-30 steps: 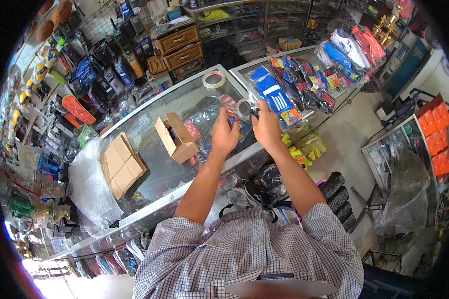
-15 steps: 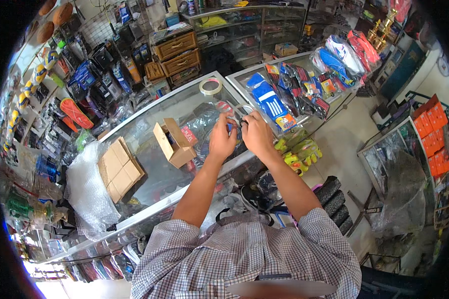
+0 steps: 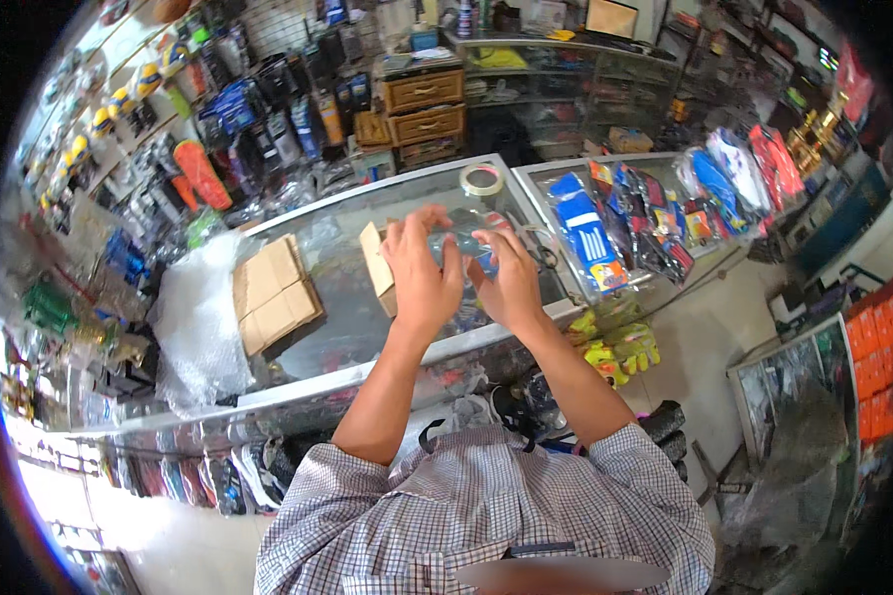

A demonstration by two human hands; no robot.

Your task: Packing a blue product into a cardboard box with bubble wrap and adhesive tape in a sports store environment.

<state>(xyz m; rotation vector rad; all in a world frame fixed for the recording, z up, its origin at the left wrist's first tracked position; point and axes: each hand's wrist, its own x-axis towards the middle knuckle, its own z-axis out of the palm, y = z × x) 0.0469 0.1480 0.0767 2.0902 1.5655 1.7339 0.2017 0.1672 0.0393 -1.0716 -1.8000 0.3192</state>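
My left hand is raised over the glass counter, its fingers spread and holding nothing. It covers part of a small open cardboard box. To its right, my right hand also has its fingers apart and nothing in them. Clear plastic packaging shows between and behind the hands, its contents hard to make out. A black-handled tool, which looks like scissors, lies on the counter just right of my right hand. A roll of tape lies beyond my hands.
Folded brown cardboard and bubble wrap lie on the counter's left part. Blue packaged socks and other bagged goods cover the right counter. Yellow gloves hang near its front edge. Wooden drawers stand behind.
My hands have opened and come apart; the dark thing at my right fingers is no longer held. My head has turned, so the counter sits farther right in view.
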